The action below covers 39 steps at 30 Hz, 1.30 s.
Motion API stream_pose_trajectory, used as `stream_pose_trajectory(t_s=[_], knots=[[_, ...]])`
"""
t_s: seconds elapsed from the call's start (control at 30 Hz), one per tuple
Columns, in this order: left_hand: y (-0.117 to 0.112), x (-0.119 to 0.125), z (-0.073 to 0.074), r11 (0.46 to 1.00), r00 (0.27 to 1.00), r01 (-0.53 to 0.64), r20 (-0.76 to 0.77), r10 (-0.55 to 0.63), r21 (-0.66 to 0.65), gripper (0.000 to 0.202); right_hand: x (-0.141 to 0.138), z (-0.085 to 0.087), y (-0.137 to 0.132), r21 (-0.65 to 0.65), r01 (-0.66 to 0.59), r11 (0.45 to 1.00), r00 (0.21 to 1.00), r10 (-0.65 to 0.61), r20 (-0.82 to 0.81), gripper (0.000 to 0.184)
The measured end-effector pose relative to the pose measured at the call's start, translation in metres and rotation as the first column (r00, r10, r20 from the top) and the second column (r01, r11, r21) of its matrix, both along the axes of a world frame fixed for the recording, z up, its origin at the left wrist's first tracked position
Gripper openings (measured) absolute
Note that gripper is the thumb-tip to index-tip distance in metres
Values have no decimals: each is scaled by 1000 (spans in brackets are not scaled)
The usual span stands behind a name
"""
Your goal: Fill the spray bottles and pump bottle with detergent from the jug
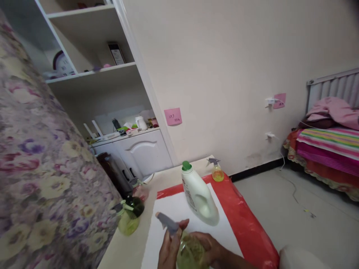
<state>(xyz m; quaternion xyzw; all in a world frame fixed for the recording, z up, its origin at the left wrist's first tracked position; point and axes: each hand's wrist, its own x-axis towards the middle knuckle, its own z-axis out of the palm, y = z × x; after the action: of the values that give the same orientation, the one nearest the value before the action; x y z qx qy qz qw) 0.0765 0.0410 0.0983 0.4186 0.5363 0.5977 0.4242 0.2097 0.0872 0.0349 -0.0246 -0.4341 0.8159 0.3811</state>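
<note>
My left hand (169,246) is closed on the grey trigger spray head (167,223), which points up and to the left. Around the round, clear yellow-green spray bottle (190,251) just below it, my right hand (209,246) is wrapped. Fingers cover the neck, so I cannot tell whether head and bottle are joined. A large pale green jug (200,196) with a green spout or cap (186,166) stands close beyond my hands. Under it lies a white sheet (164,215) over a red cover (241,209).
At the table's left are a yellow-green spray bottle (128,222), a dark green one (137,205) and a pinkish one (141,191). Another small yellow spray bottle (217,173) is at the far right corner. A floral curtain (50,168) hangs close on the left.
</note>
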Motion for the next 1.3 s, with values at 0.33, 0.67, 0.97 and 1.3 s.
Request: stream_pose_trajectory(t_s=[0.33,0.67,0.97,1.3], knots=[[-11,-5,-27,978,986,169,-20,-168,121,65,1,-1,-4,-70,-20,997,994,13,-106,52],[-8,16,-25,982,946,-163,-268,183,97,62,-3,-12,-18,398,409,821,818,-523,239,85],[-7,24,-39,945,981,-59,-158,115,322,72,31,18,-14,396,449,801,835,-534,134,81],[24,-41,-88,967,872,-237,-418,255,96,64,123,16,87,282,791,544,511,-839,186,81]])
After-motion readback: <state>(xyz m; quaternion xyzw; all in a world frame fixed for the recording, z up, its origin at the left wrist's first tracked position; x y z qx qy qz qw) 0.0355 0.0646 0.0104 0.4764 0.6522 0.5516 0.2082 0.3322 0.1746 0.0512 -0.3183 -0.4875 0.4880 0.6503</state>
